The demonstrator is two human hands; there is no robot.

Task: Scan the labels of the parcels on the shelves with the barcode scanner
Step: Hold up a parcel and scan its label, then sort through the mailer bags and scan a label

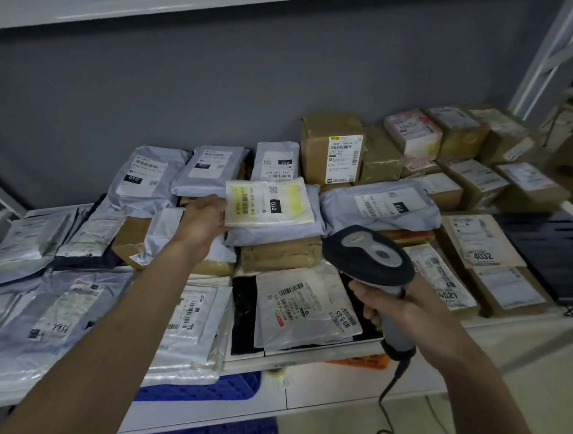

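steadying a flat parcel (270,202) for scanning on the crowded shelf (353,356)
left hand (204,220) grips the parcel's left edge on top of the pile; right hand (395,305) is closed around the scanner (368,253). next, i think, its head must aim at the yellow barcode label (242,200).
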